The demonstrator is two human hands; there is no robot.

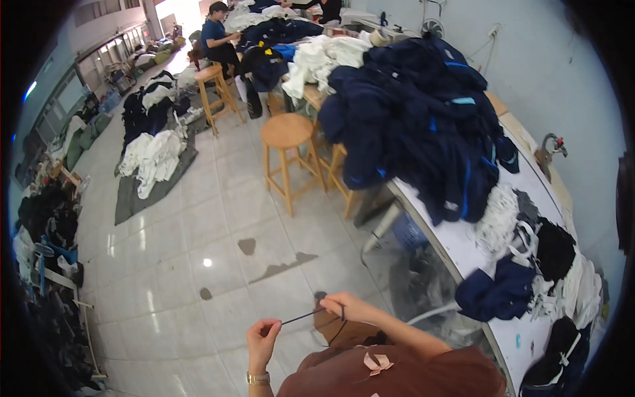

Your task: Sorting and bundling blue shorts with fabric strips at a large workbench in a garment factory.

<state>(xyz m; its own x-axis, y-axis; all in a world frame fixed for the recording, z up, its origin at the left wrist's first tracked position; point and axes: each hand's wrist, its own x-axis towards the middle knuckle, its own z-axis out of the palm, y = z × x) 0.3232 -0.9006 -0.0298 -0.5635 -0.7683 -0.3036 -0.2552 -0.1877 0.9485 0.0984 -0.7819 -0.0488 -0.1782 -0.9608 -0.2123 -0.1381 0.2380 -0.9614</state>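
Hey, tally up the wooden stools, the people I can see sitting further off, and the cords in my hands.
Wooden stools: 3
Seated person: 1
Dark cord, pinched between left hand and right hand: 1
Total: 5

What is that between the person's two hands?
In the head view, a thin dark cord runs taut from the left hand to the right hand, its end looping down below the right hand. Behind it is only tiled floor.

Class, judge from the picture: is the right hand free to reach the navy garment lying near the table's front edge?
Probably not yet: the right hand pinches a dark cord stretched to the left hand. Nothing blocks the way to the navy garment.
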